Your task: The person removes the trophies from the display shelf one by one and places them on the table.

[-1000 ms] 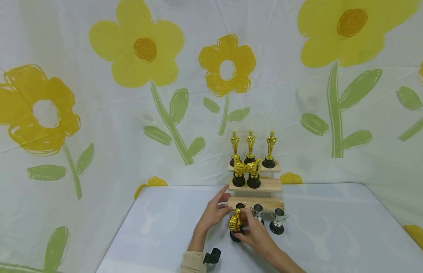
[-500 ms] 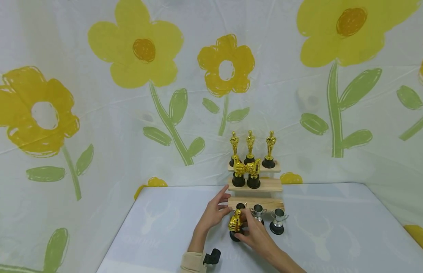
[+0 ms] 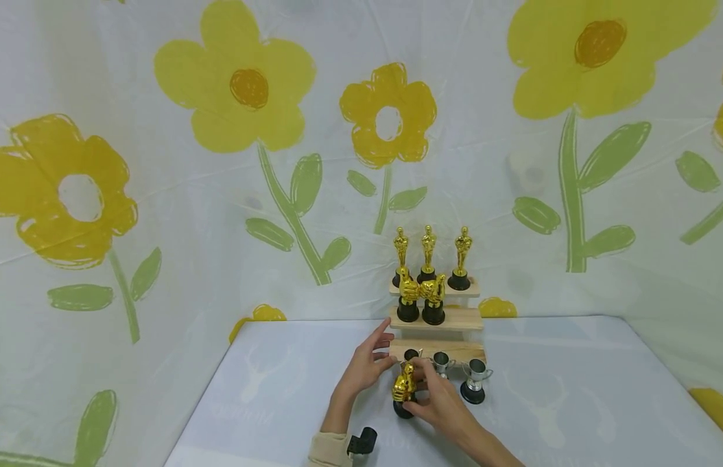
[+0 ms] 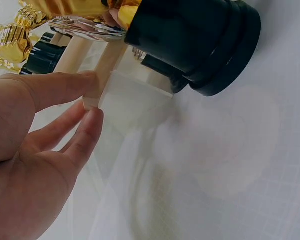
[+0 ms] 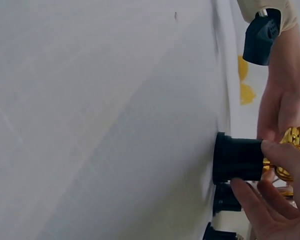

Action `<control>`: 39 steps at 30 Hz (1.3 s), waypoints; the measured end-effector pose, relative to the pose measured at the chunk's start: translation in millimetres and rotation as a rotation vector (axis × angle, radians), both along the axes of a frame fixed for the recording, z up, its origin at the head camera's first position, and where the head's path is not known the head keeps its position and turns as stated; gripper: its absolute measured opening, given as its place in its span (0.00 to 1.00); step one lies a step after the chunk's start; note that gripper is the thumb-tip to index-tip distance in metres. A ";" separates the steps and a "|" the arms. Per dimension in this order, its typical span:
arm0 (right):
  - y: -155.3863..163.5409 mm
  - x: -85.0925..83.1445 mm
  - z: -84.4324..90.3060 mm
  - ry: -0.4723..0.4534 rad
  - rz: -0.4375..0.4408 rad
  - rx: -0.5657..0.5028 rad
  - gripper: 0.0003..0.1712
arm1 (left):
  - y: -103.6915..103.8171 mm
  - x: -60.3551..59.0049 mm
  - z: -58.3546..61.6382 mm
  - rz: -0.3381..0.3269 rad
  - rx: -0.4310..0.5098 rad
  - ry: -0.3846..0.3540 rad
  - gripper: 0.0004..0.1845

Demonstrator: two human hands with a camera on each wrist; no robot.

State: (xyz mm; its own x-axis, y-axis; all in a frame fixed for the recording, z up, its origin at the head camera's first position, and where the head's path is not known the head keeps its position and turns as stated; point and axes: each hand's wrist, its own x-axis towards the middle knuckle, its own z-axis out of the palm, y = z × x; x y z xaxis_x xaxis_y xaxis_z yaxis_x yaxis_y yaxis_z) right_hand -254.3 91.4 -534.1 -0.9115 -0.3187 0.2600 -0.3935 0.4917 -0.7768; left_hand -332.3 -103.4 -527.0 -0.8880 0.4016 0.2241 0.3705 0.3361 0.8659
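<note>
A golden thumbs-up trophy [image 3: 404,389] on a black base stands in front of a tiered wooden shelf [image 3: 469,351]. My right hand [image 3: 445,403] grips it; in the right wrist view, the thumb and fingers hold the black base [image 5: 240,159] near its top, and its foot touches the table. My left hand [image 3: 364,366] is at the shelf's left side. The left wrist view shows that hand's thumb and fingers pinching the end of a wooden board [image 4: 106,65]. Behind the held trophy, a silver cup [image 3: 411,354] is mostly hidden.
Two more silver cups, a middle one [image 3: 441,363] and a right one [image 3: 475,381], stand before the bottom tier. Two thumbs-up trophies [image 3: 434,301] share the middle tier. Three golden figure trophies [image 3: 463,250] occupy the top tier. A flowered cloth [image 3: 221,194] hangs behind the table [image 3: 268,389].
Very little differs. The trophy and my right hand have shifted slightly toward the table's near side, and the whole head view has moved slightly. My left hand keeps its place at the shelf.
</note>
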 end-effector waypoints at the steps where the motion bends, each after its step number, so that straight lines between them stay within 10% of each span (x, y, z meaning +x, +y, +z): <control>1: 0.6 -0.1 0.5 0.000 0.005 -0.003 0.41 | -0.1 -0.1 0.4 0.004 -0.001 -0.002 0.42; 11: 11.2 5.2 2.4 -0.015 0.032 0.011 0.41 | 1.8 0.7 -3.7 0.014 0.002 -0.020 0.43; 21: 35.4 14.1 47.5 0.010 -0.040 -0.034 0.37 | 1.6 0.5 -1.4 0.014 0.004 -0.019 0.43; 39: 79.5 -49.7 90.3 0.030 -0.120 -0.222 0.30 | 3.6 -3.3 -6.3 0.026 -0.001 -0.029 0.42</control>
